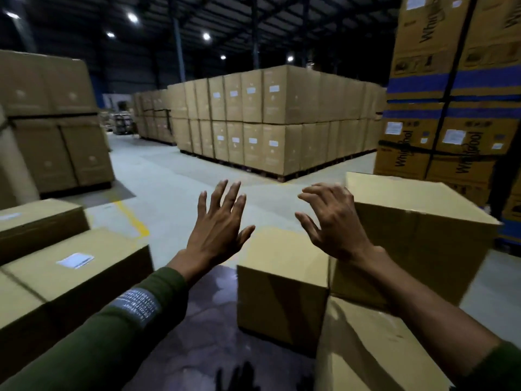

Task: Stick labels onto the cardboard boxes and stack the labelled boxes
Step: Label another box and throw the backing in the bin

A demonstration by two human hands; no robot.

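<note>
A: Nearest the cam? Green sleeve [93,342] on the left arm, w/ a grey printed patch near the cuff. Bottom edge has a dark shape, too blurred to tell.

B: Hands?

A: Both raised in mid-air, backs toward the cam, holding nothing. Left hand [218,224]: fingers straight, spread apart, pointing up and away. Right hand [334,218]: fingers apart too, but bent like claws, tips aimed left toward the left hand's fingertips. Gap between the two hands.

B: Boxes?

A: Small cardboard box [282,289] sits below and between the fingers of both hands, on the floor, not touched. Just right of the right fingers is a bigger box [423,235], resting on a lower box [366,348]; the knuckles overlap its left edge in view, contact can't be told. Well left of the left fingers: a labelled box [70,277] w/ a white label [74,260] on top, and another box [39,221] behind it.

B: Room?

A: Warehouse. Pale concrete floor [174,176] w/ a yellow line [132,218] beyond the left fingers. Far past the fingertips, a big pallet block of cartons [282,119], two tiers, white labels on the faces. Right: tall strapped cartons [451,122] w/ blue bands. Left: more stacked cartons [50,119]. Ceiling lights [132,16] overhead.
</note>
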